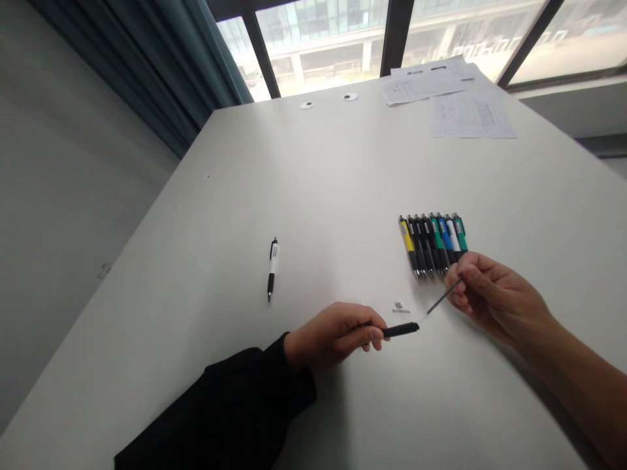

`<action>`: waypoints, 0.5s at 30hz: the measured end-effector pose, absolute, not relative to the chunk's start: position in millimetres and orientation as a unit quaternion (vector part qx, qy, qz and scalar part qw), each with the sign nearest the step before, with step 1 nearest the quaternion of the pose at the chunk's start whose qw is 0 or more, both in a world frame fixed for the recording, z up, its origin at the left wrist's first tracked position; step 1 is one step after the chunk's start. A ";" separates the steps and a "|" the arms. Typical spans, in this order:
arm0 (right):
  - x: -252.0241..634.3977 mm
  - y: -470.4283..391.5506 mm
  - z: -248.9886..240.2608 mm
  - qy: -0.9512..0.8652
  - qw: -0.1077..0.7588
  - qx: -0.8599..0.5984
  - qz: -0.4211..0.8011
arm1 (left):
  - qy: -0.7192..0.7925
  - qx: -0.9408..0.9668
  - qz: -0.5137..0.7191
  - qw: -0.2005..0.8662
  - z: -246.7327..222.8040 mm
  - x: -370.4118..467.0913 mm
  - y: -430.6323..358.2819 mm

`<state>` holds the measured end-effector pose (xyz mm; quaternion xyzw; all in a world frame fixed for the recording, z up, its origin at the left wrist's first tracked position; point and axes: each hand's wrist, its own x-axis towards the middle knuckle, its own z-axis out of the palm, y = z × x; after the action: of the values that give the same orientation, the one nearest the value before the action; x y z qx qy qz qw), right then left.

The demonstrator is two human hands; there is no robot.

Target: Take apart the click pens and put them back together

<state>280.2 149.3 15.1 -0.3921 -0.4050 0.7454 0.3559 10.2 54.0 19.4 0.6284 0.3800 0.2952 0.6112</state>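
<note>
1. Black pen barrel held level just above the counter, gripped near its left end; the other end points right.
2. Left hand, dark sleeve: thumb and fingers closed round the barrel.
3. Right hand, bare forearm: thumb and fingertips pinch the upper end of a thin dark refill. Refill slants down-left, pale tip at the barrel's right end; cannot tell whether they touch.
4. Just behind the barrel, on the counter: small metal cone and a thin metal strip, side by side.
5. Row of pens beyond the right hand, packed close: yellow, three black, green, blue, white, green.
6. White pen with black grip lies alone, left of the row, well apart.
7. Far edge: printed papers, overlapping, near the window.
</note>
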 end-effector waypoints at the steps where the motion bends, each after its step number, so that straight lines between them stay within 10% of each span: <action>1: 280.6 149.2 14.5 -0.405 0.356 -0.395 0.744 | 0.380 0.631 0.295 0.609 19.7 10.2 54.2; 15: 280.9 148.3 12.8 -0.469 0.370 -0.393 0.700 | 0.398 0.622 0.295 0.606 18.6 11.2 53.5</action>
<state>280.9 148.3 12.8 -0.3925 -0.4686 0.6997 0.3698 11.2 53.5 18.6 0.6218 0.3984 0.2952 0.6062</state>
